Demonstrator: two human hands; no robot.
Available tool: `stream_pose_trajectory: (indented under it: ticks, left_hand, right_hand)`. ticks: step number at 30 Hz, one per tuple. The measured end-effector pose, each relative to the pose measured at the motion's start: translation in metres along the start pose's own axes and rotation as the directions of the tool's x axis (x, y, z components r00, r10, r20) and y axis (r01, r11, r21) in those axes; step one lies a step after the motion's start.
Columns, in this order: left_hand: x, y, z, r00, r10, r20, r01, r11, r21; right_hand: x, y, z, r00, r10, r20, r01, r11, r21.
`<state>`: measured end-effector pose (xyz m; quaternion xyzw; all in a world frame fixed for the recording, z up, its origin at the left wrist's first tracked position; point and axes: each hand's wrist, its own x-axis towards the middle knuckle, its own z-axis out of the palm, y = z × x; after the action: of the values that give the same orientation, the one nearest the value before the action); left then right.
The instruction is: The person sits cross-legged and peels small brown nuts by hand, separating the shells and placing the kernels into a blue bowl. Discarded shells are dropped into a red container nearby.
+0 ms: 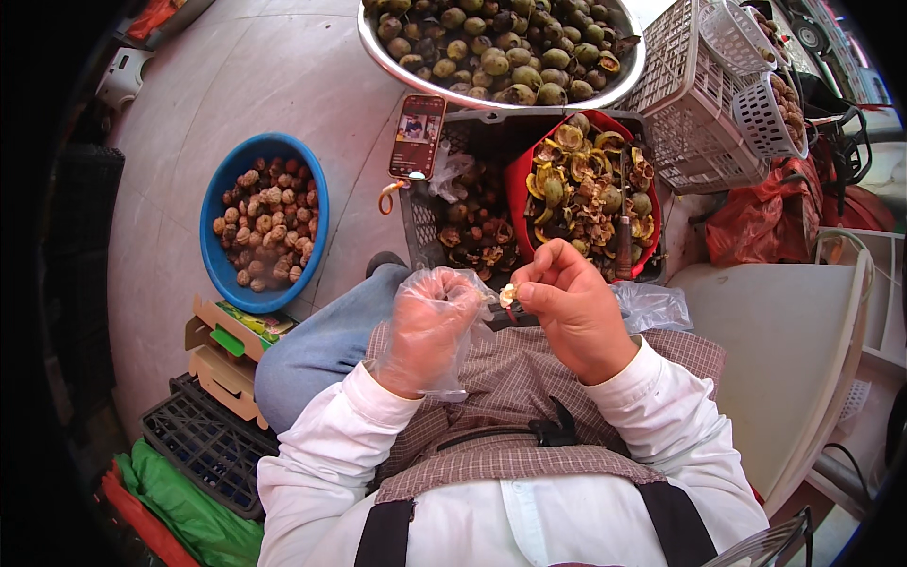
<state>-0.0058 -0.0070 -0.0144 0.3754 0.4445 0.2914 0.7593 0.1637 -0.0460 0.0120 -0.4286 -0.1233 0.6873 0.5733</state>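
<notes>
Between the thumb and index finger of my right hand (567, 305), which is bare, is a small pale piece of walnut kernel (507, 295). My left hand (436, 319) wears a clear plastic glove; its fingers are curled close to the kernel, and whether they hold something cannot be made out. Just beyond my hands, a red container (519, 205) holds split green walnut husks (570, 177) and a wooden-handled knife (623, 248). It stands in a black plastic crate (418, 220) with more dark husks. A blue basin (207, 248) of shelled-looking brown walnuts (273, 227) stands at the left.
A large metal basin (489, 103) of green-husked walnuts lies ahead. A phone (417, 138) rests at the crate's left rim. Plastic baskets (769, 117) sit on a grey crate (708, 135) at right, beside a pale board (772, 340). Cardboard boxes (227, 375) lie left of my knee.
</notes>
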Motion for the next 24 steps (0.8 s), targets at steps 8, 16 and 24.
stream_pose_trajectory:
  ticks: [8, 16, 24]
  left_hand:
    - [-0.004, 0.006, 0.005, 1.000, -0.011, -0.013, 0.010, 0.995, -0.101]
    - [-0.007, 0.012, 0.008, 0.981, -0.109, 0.160, 0.146, 0.960, -0.238]
    - [-0.004, 0.007, 0.004, 0.975, -0.128, 0.180, 0.171, 0.954, -0.247]
  right_hand:
    - [0.000, 0.002, 0.004, 0.990, -0.136, -0.040, 0.122, 0.961, -0.250]
    - [-0.004, 0.008, 0.005, 0.972, -0.233, -0.028, 0.166, 0.768, -0.618]
    - [-0.007, 0.006, 0.013, 0.935, -0.348, 0.069, 0.269, 0.570, -0.776]
